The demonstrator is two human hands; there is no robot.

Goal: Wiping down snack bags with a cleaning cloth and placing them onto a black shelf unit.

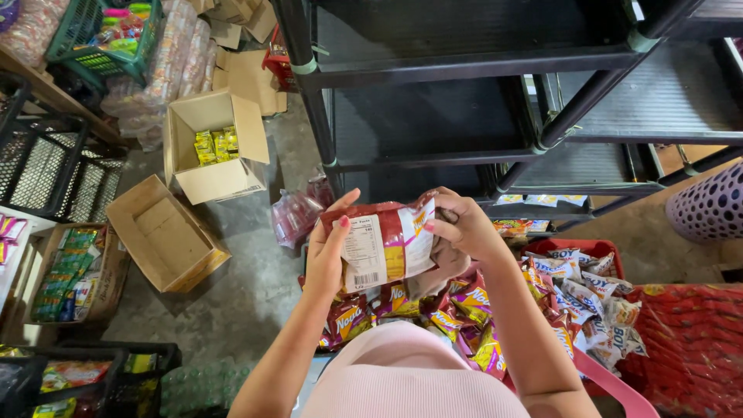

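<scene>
above the heap of red snack packets (433, 317), both hands pinch one red snack bag (385, 241): left hand (326, 259) grips its left edge, right hand (463, 226) its top right corner. best to keep it taut and level, below the black shelf (433, 159).

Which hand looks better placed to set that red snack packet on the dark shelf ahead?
Probably the right hand: its fingers pinch the red snack packet at its top edge, nearer the dark shelf. The left hand only steadies the packet's side.
</scene>
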